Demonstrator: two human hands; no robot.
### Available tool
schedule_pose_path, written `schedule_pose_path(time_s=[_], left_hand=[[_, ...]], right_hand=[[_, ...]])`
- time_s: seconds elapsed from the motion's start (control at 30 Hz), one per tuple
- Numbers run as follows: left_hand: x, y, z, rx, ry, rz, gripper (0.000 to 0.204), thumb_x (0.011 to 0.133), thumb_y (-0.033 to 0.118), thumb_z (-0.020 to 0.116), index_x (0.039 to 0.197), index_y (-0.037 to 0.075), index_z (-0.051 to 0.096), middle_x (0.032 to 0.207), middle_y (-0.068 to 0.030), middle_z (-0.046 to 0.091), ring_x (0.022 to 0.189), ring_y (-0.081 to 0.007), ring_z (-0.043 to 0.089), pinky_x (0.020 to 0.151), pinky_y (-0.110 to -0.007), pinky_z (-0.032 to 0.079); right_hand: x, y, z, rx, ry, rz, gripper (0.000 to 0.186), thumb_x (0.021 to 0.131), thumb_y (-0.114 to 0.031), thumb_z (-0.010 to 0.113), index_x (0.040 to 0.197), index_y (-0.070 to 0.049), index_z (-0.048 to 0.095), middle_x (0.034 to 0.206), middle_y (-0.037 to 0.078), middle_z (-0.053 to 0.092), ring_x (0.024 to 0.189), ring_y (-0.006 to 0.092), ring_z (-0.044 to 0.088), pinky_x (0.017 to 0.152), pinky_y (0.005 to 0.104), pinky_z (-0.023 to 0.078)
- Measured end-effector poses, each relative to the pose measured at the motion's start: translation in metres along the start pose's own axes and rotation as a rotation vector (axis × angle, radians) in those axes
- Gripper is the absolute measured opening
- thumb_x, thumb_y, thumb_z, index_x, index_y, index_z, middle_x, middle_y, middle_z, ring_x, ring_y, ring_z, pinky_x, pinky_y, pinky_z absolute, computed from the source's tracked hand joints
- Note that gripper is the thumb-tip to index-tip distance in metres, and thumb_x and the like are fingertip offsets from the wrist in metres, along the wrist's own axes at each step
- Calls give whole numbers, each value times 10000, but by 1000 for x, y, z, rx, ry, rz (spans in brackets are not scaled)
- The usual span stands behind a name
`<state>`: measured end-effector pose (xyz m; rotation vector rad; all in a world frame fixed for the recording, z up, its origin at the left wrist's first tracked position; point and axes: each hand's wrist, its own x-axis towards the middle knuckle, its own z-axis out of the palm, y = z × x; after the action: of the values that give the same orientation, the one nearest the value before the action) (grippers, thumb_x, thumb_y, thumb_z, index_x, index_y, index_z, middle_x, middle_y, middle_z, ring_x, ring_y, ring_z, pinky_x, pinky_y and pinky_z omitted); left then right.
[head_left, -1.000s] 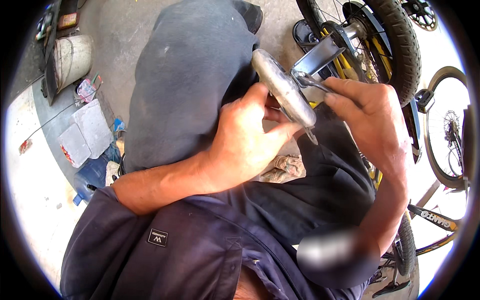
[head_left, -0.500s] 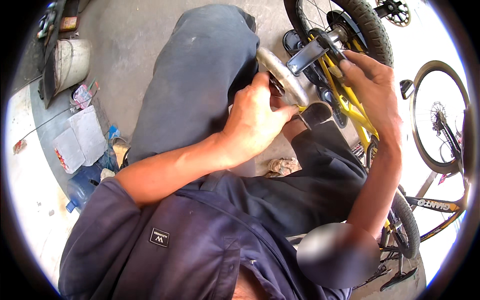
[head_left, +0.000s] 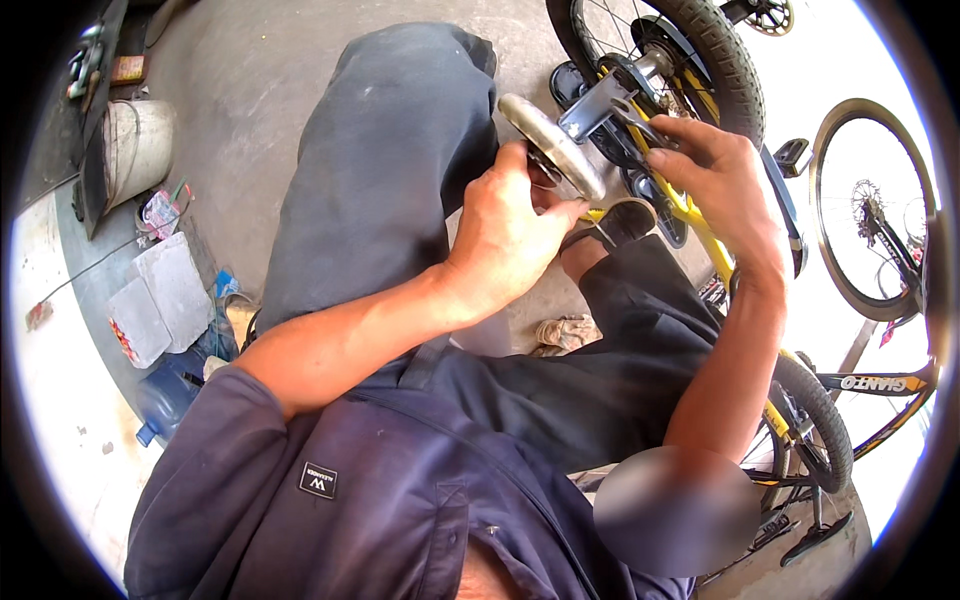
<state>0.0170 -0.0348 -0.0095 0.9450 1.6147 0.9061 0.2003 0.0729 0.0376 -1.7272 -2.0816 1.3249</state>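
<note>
My left hand is closed on a small worn whitish wheel, seen nearly edge-on, with the fingers at its near side. From the wheel's far side a flat dark metal bracket reaches toward my right hand. The thumb and forefinger of that hand pinch a thin dark metal piece at the bracket's end. Whether this piece is part of the bracket or a separate tool, I cannot tell. Just beyond lies a yellow-framed bicycle with a knobbly black tyre.
My legs are spread around the work, a dark shoe below the wheel. More bicycles stand to the right, one showing a large wheel. At left are a white bucket, grey slabs and a blue water jug.
My right hand has come down and left, with its fingertips lower along the bracket. My left hand and the wheel stay together, shifted slightly left in the picture along with the whole scene.
</note>
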Motion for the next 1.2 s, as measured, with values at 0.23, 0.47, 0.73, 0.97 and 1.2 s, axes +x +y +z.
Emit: schedule_pose_path(time_s=[0.23,0.47,0.73,0.97,1.2], left_hand=[[-1,-11,-1,-149,-82,3,614,837,-86,678,1372,-40,381,1144,-104,613,1005,-143,637,840,-271,543],[-1,-8,-4,-109,-107,-33,857,842,-95,664,1528,8,160,1167,-93,597,1017,-151,635,885,-269,532],[-3,-8,-5,-160,-124,-28,759,834,-108,663,1475,1,272,1166,-97,610,1044,-161,638,912,-291,535],[-4,-11,-5,-125,-115,-4,641,837,-95,674,1397,-19,370,1159,-93,618,1041,-165,643,906,-297,541],[-4,-12,-5,-136,-110,-4,679,828,-107,677,1416,-16,349,1155,-91,617,1036,-159,642,903,-290,540]], right_hand=[[17,16,3,-33,-154,-143,332,826,-174,687,1120,-21,703,732,110,634,657,129,551,646,312,466],[30,17,6,-21,-263,-132,323,834,-168,708,1135,-52,710,650,86,583,604,97,504,604,302,447],[38,13,6,-1,-365,-143,300,844,-162,713,1132,-77,717,696,71,634,613,102,517,635,295,461],[35,14,8,7,-313,-186,298,841,-165,707,1119,-57,712,787,127,689,680,160,621,688,319,501],[30,6,7,-39,-303,-214,273,849,-177,682,1078,-30,713,874,188,699,781,292,685,734,361,520]])
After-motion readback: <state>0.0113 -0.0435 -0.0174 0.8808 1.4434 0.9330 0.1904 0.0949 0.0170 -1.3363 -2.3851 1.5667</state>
